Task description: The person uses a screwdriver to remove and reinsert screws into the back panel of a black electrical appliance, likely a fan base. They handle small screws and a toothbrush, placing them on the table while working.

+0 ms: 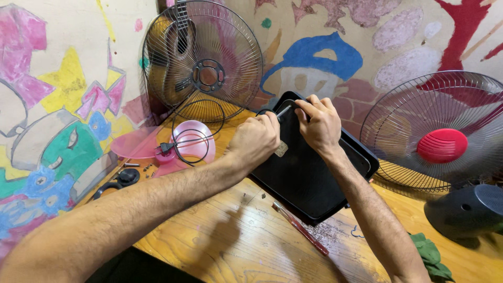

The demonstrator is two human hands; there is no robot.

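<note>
Left hand (255,139) and right hand (318,124) both grip metal rod (283,111) over black tray (309,178)

Wooden table (230,241) against a painted wall (57,68) — bright, colourful murals.

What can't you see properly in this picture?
- Thin metal piece, head view: both the left hand and right hand cover its ends.
- Black tray: its top corner hides under the hands.
- Small parts by the pink fan blade: too tiny to tell.
- Dark motor cover: cut by the right edge.
</note>
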